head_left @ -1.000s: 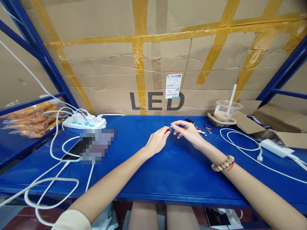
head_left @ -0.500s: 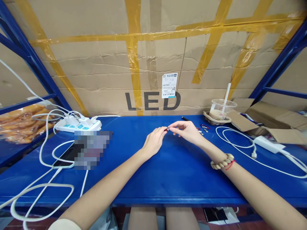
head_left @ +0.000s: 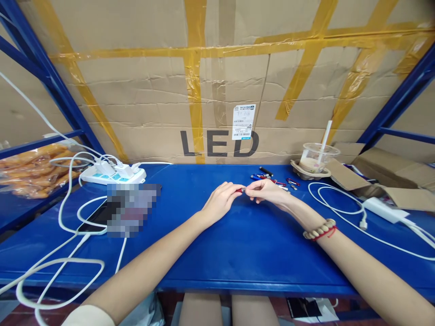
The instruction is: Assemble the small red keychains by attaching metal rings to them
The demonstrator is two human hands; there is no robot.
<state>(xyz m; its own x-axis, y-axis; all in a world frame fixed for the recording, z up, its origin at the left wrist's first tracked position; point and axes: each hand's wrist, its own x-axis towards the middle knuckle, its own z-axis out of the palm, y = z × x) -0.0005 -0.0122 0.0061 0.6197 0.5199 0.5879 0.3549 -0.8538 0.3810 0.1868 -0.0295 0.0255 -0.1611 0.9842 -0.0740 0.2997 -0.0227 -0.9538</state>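
Note:
Closed around a small red piece with a silvery end (head_left: 239,190), my left hand (head_left: 220,200) is held over the middle of the blue tabletop (head_left: 210,253). My right hand (head_left: 267,191) pinches the silvery end between thumb and fingertips, so both hands meet at this one piece. Its exact kind is too small to make out. Just behind my right hand lie several small red, blue and silver parts (head_left: 260,177), partly covered by it. A short black cylinder (head_left: 266,171) lies among them. A red and blue part (head_left: 292,182) rests farther right.
To the left are a white power strip (head_left: 112,174), a phone (head_left: 97,220) and looping white cables. A plastic cup with a straw (head_left: 314,156) sits in a cardboard holder at the back right, near a white adapter (head_left: 384,209). A large cardboard box (head_left: 142,104) stands behind.
My right fingertips have closed in on the silvery end, and the hand sits slightly lower. More of the small parts behind it show. The view has shifted a little.

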